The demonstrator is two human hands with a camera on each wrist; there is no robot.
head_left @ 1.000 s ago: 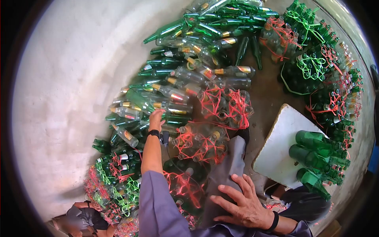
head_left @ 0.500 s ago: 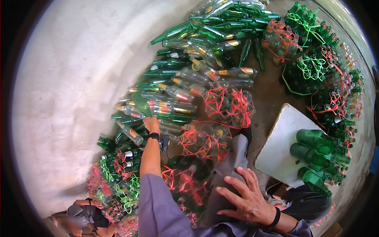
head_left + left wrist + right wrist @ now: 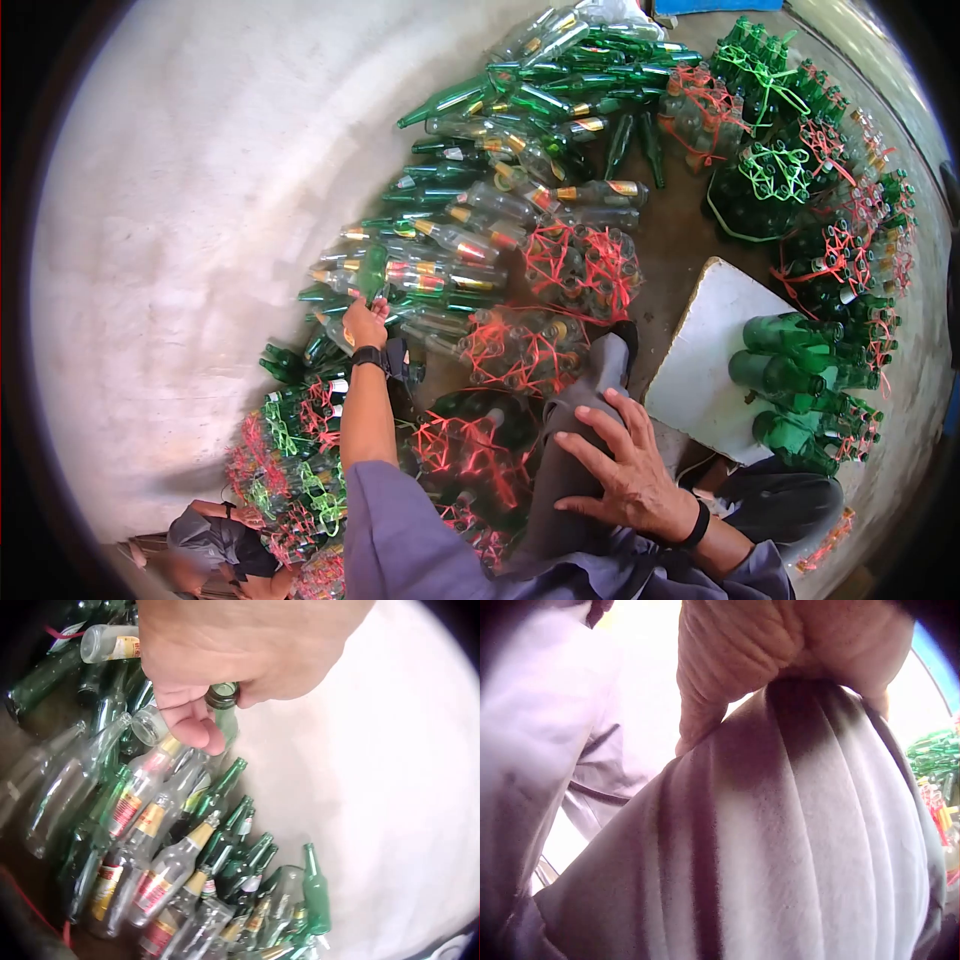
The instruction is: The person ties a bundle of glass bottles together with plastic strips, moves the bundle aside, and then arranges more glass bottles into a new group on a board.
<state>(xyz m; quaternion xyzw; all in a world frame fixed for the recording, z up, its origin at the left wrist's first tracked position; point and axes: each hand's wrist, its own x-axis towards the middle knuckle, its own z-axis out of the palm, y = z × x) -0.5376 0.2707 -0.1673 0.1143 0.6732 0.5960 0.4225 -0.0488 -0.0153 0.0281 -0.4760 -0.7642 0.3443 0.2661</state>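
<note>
My left hand (image 3: 366, 322) grips a green glass bottle (image 3: 372, 268) by its neck, over the left edge of a heap of loose bottles. In the left wrist view the bottle's open mouth (image 3: 223, 693) shows between thumb and curled fingers; the hand hides part of the neck. Under and around it lie clear bottles with red and gold labels (image 3: 154, 889) and green bottles (image 3: 217, 787). My right hand (image 3: 635, 480) rests with spread fingers on the knee of the grey trousers (image 3: 802, 825), holding nothing.
Bottle bundles tied with red string (image 3: 580, 270) stand right of the heap. More bundles with green string (image 3: 775, 172) line the far right. Several green bottles (image 3: 775, 372) lie on a white board (image 3: 690, 350). Another person (image 3: 215, 545) is at the lower left.
My left hand has moved left and slightly down with the green bottle, which has swung from a slant to nearly straight ahead. The right hand stays on the knee.
</note>
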